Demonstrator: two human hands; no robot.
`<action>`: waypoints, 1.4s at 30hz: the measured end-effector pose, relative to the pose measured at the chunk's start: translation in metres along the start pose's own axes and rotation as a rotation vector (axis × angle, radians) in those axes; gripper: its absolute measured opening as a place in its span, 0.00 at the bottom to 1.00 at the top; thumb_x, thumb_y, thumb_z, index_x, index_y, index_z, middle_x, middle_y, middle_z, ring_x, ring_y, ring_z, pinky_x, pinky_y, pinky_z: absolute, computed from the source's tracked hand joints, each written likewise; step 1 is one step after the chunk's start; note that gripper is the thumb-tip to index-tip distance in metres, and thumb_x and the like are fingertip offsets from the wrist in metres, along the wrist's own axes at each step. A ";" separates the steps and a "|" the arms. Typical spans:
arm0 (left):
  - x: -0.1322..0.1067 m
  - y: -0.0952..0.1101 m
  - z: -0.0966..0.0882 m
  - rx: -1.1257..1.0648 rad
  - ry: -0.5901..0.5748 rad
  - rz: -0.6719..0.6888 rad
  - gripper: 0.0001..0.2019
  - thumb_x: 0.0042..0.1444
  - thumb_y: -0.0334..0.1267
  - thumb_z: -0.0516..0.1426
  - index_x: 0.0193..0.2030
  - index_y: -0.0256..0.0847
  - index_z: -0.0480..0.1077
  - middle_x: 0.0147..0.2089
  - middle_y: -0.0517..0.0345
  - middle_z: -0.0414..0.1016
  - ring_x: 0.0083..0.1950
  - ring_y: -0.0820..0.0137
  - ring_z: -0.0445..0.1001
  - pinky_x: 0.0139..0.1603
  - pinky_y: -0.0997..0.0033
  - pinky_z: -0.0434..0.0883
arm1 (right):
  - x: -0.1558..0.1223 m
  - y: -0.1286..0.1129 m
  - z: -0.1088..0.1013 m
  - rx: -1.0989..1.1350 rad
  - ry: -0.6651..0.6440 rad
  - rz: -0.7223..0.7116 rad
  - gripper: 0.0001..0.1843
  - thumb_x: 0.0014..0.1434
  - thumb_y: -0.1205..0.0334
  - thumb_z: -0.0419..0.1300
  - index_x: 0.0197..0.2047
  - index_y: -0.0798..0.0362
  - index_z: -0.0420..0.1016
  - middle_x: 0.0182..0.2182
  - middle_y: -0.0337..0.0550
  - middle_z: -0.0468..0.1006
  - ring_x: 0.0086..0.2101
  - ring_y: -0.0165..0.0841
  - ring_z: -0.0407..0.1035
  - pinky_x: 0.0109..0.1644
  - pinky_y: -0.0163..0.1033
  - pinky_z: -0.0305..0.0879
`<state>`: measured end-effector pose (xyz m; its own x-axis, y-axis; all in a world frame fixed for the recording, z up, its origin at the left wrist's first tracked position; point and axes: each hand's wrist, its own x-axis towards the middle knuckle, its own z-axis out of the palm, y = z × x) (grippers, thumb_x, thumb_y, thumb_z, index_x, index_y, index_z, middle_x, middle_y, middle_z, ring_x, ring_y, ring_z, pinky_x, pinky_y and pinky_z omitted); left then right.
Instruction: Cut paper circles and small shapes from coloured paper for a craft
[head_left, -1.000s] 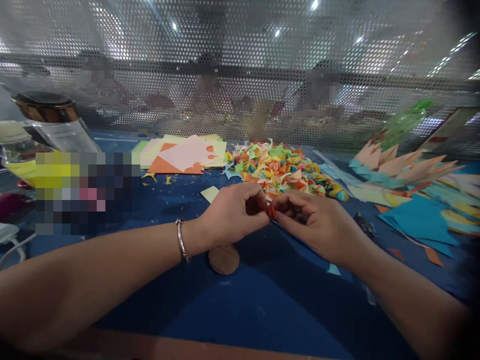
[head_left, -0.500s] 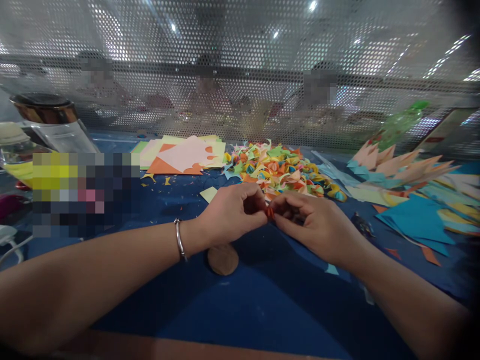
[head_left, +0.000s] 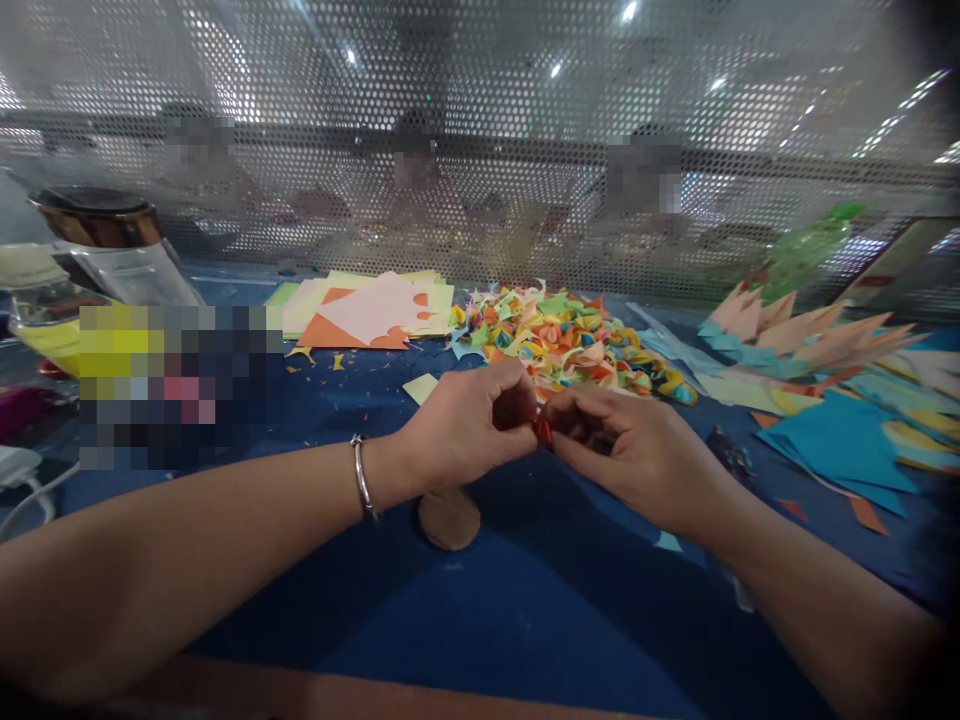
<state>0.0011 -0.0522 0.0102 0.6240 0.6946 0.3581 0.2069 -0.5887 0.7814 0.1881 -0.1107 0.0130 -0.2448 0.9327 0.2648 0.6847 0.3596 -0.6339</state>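
Between my fingertips is a small folded piece of orange-red paper (head_left: pixel 544 431), mostly covered by the fingers. My left hand (head_left: pixel 472 420) pinches it from the left, thumb and forefinger closed. From the other side my right hand (head_left: pixel 637 440) pinches the same piece. Just beyond both hands lies a heap of small curled paper pieces (head_left: pixel 555 335) in many colours. A round brown disc (head_left: pixel 448 519) rests on the blue cloth below my left wrist, and a pale yellow paper square (head_left: pixel 421 388) lies beside that hand.
Paper sheets (head_left: pixel 360 310) are stacked at the back left, near a clear jar (head_left: pixel 135 265) with a dark lid. On the right are peach paper points (head_left: pixel 802 335), blue paper sheets (head_left: pixel 832 440) and a green bottle (head_left: pixel 814 245). A perforated metal screen (head_left: pixel 480 60) stands behind; people show through it.
Both hands stay nearly in place, still pinching the orange-red paper. The whole view has shifted slightly, so things appear a little further right.
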 end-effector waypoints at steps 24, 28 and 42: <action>0.010 -0.002 -0.002 -0.778 -0.061 -0.429 0.07 0.49 0.27 0.62 0.29 0.35 0.67 0.26 0.59 0.76 0.28 0.75 0.78 0.36 0.73 0.74 | -0.002 -0.002 -0.003 0.051 0.037 -0.038 0.05 0.60 0.62 0.57 0.33 0.50 0.72 0.27 0.39 0.74 0.24 0.28 0.66 0.28 0.34 0.63; 0.012 -0.002 -0.005 -0.755 -0.117 -0.475 0.07 0.49 0.26 0.62 0.27 0.34 0.67 0.25 0.60 0.76 0.26 0.77 0.76 0.34 0.75 0.73 | -0.003 0.000 -0.002 0.063 0.009 -0.029 0.03 0.60 0.63 0.58 0.36 0.50 0.72 0.28 0.40 0.76 0.26 0.30 0.69 0.29 0.35 0.65; 0.015 -0.004 -0.010 -0.739 -0.422 -0.608 0.05 0.50 0.24 0.58 0.27 0.34 0.69 0.22 0.60 0.76 0.21 0.77 0.76 0.24 0.81 0.71 | -0.007 -0.012 -0.004 0.109 -0.204 -0.067 0.03 0.60 0.63 0.59 0.38 0.50 0.74 0.27 0.37 0.74 0.25 0.28 0.67 0.29 0.33 0.65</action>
<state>0.0018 -0.0353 0.0177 0.8109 0.5042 -0.2969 0.1511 0.3097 0.9387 0.1838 -0.1215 0.0219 -0.4285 0.8887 0.1631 0.5868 0.4110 -0.6977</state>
